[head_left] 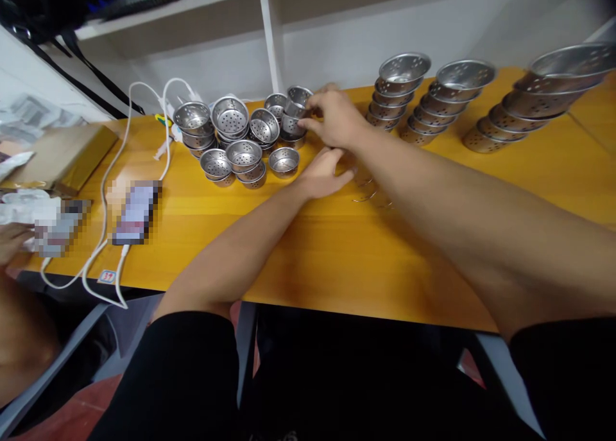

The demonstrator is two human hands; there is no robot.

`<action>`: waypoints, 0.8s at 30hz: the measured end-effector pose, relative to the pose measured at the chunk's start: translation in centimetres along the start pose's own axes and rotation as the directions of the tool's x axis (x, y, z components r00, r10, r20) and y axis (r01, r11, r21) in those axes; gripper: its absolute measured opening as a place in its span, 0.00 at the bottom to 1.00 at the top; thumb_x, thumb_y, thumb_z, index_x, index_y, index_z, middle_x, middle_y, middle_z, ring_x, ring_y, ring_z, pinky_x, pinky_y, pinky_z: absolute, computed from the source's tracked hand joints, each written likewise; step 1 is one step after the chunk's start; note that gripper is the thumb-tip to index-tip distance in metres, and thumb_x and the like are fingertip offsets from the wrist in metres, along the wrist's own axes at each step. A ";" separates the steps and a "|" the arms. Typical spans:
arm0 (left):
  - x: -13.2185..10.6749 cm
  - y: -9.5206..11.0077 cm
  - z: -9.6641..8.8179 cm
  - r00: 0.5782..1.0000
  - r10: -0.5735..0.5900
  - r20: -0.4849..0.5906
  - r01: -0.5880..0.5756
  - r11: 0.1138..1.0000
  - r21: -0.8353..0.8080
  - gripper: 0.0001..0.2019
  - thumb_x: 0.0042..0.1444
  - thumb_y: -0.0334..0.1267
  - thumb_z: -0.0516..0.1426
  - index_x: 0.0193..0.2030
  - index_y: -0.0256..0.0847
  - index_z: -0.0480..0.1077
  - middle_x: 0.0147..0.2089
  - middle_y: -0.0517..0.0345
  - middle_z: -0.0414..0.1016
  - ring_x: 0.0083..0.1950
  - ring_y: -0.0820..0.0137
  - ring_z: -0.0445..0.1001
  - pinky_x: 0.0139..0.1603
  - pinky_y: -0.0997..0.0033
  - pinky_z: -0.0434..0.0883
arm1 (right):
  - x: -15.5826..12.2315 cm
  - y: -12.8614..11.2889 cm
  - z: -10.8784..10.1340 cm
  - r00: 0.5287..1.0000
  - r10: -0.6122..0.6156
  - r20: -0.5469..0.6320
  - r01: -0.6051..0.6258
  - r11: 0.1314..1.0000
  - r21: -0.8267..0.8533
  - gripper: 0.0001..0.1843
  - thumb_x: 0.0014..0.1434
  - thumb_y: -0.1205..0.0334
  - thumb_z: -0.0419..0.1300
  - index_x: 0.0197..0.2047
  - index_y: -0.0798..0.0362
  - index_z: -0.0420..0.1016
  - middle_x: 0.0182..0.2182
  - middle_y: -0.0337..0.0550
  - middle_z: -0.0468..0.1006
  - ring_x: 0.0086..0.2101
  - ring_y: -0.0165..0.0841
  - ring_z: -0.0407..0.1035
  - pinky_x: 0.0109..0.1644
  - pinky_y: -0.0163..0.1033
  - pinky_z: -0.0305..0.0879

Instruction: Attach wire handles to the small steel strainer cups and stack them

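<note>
My right hand (337,117) reaches across to the back of the table, its fingers closed at the edge of a small perforated metal cup (299,95). That cup sits on top of a short stack of similar cups. Just in front, my left hand (325,173) is low over the table, thumb stretched out and apart from the fingers; some fingertips are hidden near my right wrist. A few thin curved glints (366,194) show beside it, too blurred to name. A single perforated cup (283,163) stands left of my left hand.
More perforated cups (230,117) cluster at the left. Tall leaning stacks (399,91), (445,101) and larger cups (529,101) stand at right. A phone (137,213) with white cables (103,190), a cardboard box (62,155) and another person's hand (14,242) are at left.
</note>
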State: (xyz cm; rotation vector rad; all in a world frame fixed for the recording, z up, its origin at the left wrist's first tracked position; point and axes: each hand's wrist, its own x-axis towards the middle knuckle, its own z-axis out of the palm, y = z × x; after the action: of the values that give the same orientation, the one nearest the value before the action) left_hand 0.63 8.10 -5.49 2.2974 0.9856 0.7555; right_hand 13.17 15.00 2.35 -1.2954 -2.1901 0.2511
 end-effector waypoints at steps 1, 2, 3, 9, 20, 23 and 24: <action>0.0 0.0 0.0 1.000 -0.011 -0.013 0.011 1.000 0.000 0.24 0.71 0.43 0.70 0.68 0.36 0.79 0.76 0.33 0.82 0.81 0.42 0.79 0.90 0.35 0.73 | -0.4 0.1 -0.5 0.999 0.016 -0.028 -0.015 0.999 0.041 0.38 0.76 0.15 0.59 0.59 0.39 0.86 0.65 0.46 0.85 0.63 0.47 0.69 0.76 0.61 0.72; 0.0 -0.1 0.1 1.000 -0.013 -0.022 0.013 1.000 -0.013 0.23 0.71 0.43 0.70 0.69 0.38 0.79 0.76 0.34 0.81 0.81 0.43 0.79 0.91 0.36 0.72 | -0.9 0.0 -1.3 0.998 0.026 -0.063 -0.021 0.996 0.083 0.37 0.75 0.14 0.58 0.60 0.36 0.86 0.67 0.43 0.85 0.64 0.48 0.69 0.76 0.63 0.73; 0.0 -0.2 0.1 1.000 -0.009 -0.028 0.008 0.999 -0.039 0.23 0.71 0.42 0.70 0.69 0.39 0.78 0.76 0.36 0.80 0.81 0.45 0.79 0.90 0.36 0.72 | -1.7 -0.2 -2.2 0.995 0.027 -0.099 -0.015 0.992 0.122 0.35 0.75 0.15 0.58 0.60 0.33 0.87 0.69 0.41 0.84 0.65 0.50 0.70 0.76 0.66 0.73; 0.4 -1.3 0.3 0.991 -0.095 -0.089 0.061 0.942 -0.329 0.32 0.73 0.40 0.69 0.77 0.41 0.62 0.79 0.35 0.75 0.80 0.53 0.79 0.87 0.42 0.77 | -9.6 -0.8 -8.9 0.946 -0.183 -0.266 0.203 0.978 0.050 0.17 0.80 0.31 0.63 0.58 0.27 0.88 0.79 0.44 0.72 0.68 0.59 0.76 0.79 0.75 0.74; -0.3 1.2 -0.5 0.987 0.109 -0.121 -0.147 0.918 -0.369 0.45 0.70 0.64 0.73 0.83 0.49 0.61 0.84 0.40 0.73 0.88 0.45 0.73 0.93 0.36 0.70 | -18.6 2.4 -4.2 0.921 -0.165 -0.352 0.227 0.964 0.142 0.13 0.79 0.43 0.71 0.48 0.42 0.88 0.59 0.55 0.87 0.59 0.61 0.85 0.64 0.76 0.85; -0.4 1.6 -1.0 0.991 0.089 -0.104 -0.122 0.917 -0.379 0.43 0.68 0.70 0.72 0.77 0.46 0.69 0.76 0.41 0.81 0.79 0.47 0.81 0.89 0.36 0.75 | -18.9 2.0 -3.3 0.934 -0.107 -0.341 0.179 0.966 0.188 0.12 0.79 0.42 0.70 0.49 0.38 0.89 0.59 0.52 0.88 0.58 0.59 0.85 0.62 0.74 0.86; -0.4 1.6 -1.1 0.991 0.078 -0.108 -0.114 0.916 -0.384 0.43 0.67 0.72 0.72 0.76 0.45 0.70 0.75 0.42 0.82 0.78 0.47 0.82 0.88 0.37 0.76 | -18.9 1.8 -3.2 0.938 -0.105 -0.331 0.178 0.964 0.198 0.13 0.80 0.41 0.70 0.51 0.38 0.90 0.59 0.52 0.88 0.58 0.58 0.85 0.61 0.73 0.86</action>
State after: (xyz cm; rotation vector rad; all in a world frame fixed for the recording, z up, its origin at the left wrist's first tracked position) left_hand 0.43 7.13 -3.74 1.9867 0.6867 1.0065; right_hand 23.23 -0.52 -3.02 -0.9718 -1.9067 0.2098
